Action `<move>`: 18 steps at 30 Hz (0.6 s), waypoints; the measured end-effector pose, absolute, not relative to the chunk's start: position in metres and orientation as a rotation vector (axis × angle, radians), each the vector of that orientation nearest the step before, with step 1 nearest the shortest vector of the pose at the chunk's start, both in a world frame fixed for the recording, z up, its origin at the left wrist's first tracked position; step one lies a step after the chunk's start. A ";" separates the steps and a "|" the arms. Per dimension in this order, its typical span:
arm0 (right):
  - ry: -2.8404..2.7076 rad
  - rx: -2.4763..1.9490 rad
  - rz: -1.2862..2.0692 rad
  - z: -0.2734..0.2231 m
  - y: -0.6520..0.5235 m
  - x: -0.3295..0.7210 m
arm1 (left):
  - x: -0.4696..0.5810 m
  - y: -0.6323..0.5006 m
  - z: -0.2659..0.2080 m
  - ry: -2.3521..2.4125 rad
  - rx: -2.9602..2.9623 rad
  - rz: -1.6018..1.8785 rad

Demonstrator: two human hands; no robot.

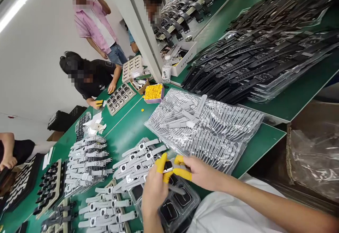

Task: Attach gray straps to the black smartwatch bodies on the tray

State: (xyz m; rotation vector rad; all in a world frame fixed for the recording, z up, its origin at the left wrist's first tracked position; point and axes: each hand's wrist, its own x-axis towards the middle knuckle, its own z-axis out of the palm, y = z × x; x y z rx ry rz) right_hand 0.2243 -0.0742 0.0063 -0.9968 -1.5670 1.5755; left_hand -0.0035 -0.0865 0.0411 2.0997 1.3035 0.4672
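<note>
Both hands meet over the near edge of the green table, with yellow finger cots on their thumbs and fingers. Between the fingertips is a smartwatch [167,167] with a dark screen, a silvery case and a grey strap. My left hand [155,190] pinches the watch's left side. On its other side my right hand [201,172] has thumb and finger closed at the strap end. A strap piece hangs below the watch. Beneath lies a clear plastic tray [195,200] with dark square watch faces. Beside my left hand, watches with pale grey straps [137,167] lie in rows.
A clear bag of grey straps [212,137] covers the table ahead. Stacked trays of black-strapped watches [238,67] stand at right. Near a white post [143,24] are a box of yellow finger cots [154,101] and a bottle [166,71]. A person in black [92,74] works across the table.
</note>
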 end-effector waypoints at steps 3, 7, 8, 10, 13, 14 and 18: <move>-2.105 -0.986 1.232 0.017 -0.066 0.233 | -0.034 -0.094 0.065 1.464 2.141 0.369; -2.405 -0.949 0.903 0.017 -0.062 0.220 | -0.086 -0.120 0.071 1.676 2.249 0.275; -2.440 -0.939 0.846 0.016 -0.063 0.212 | -0.099 -0.130 0.068 1.726 2.246 0.269; -2.496 -0.901 0.790 0.016 -0.067 0.191 | -0.125 -0.150 0.063 1.821 2.149 0.263; -2.586 -0.827 0.839 0.019 -0.074 0.157 | -0.155 -0.173 0.058 1.914 1.929 0.214; -2.617 -0.806 0.864 0.020 -0.075 0.146 | -0.161 -0.177 0.057 1.927 1.880 0.176; -2.723 -0.796 0.908 0.019 -0.075 0.115 | -0.175 -0.172 0.051 1.977 1.856 0.065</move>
